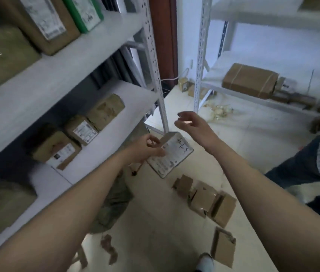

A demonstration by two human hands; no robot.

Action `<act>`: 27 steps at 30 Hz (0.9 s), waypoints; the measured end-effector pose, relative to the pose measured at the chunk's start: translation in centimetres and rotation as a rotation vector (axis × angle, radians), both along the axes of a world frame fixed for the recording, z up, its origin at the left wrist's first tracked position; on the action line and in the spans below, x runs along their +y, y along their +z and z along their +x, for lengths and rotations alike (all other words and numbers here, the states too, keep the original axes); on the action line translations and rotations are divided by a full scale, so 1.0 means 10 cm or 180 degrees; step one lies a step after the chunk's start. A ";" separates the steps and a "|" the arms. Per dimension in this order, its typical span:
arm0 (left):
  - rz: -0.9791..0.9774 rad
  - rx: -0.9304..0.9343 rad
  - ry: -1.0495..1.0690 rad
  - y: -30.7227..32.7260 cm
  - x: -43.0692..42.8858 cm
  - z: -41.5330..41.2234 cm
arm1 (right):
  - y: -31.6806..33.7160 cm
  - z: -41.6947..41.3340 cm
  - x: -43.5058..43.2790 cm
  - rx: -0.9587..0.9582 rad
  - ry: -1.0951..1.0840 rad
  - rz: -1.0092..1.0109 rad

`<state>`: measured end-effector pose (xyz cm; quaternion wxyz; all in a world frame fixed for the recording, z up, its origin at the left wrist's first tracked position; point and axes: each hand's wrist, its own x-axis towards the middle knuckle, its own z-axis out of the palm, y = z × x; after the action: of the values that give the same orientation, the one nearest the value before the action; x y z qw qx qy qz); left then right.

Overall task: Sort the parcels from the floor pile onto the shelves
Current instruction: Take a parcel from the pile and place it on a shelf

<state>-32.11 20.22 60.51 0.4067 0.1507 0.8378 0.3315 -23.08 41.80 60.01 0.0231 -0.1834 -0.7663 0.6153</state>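
My left hand grips a small parcel with a white label and handwriting on it, held in the air in front of the left shelf unit. My right hand hovers just above and to the right of the parcel, fingers loosely spread, holding nothing. Several small brown parcels lie on the pale floor below. Brown boxes with labels sit on the middle shelf at left. More boxes stand on the upper shelf.
A second shelf unit at the right holds a taped brown box. Another person in dark trousers stands at the right edge. Plastic scraps lie on the floor. A white shoe shows at the bottom.
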 end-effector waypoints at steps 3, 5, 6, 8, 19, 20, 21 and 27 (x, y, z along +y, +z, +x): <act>-0.0404 0.0463 -0.0726 0.70 -0.38 0.14 | 0.66 -0.05 -0.46 -0.0477 0.1547 0.0855; -0.0604 0.0714 -0.1158 1.21 -0.65 0.26 | 1.05 0.02 -0.87 -0.0802 0.2150 0.1227; -0.0659 0.0800 -0.1291 1.49 -0.81 0.32 | 1.23 0.07 -1.07 -0.0882 0.2282 0.1378; -0.0745 0.1074 -0.1361 2.02 -1.18 0.44 | 1.55 0.20 -1.45 -0.0807 0.2309 0.1302; 0.1715 0.2744 0.1642 4.09 -3.40 1.33 | 3.56 0.53 -3.06 0.0923 0.1220 -0.0712; 0.1947 0.2655 0.1809 4.24 -3.53 1.42 | 3.77 0.55 -3.24 0.1142 0.1151 -0.0880; 0.2147 0.2583 0.1886 4.40 -3.66 1.50 | 3.98 0.56 -3.43 0.1340 0.1114 -0.1011; 0.2297 0.3185 0.1970 5.07 -4.18 1.85 | 4.92 0.58 -4.51 0.2143 0.1184 -0.1259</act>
<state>-13.63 -21.61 111.17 -0.2178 0.1654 0.7665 0.5811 -17.26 -3.30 109.23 0.1249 0.1679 -0.6034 0.7695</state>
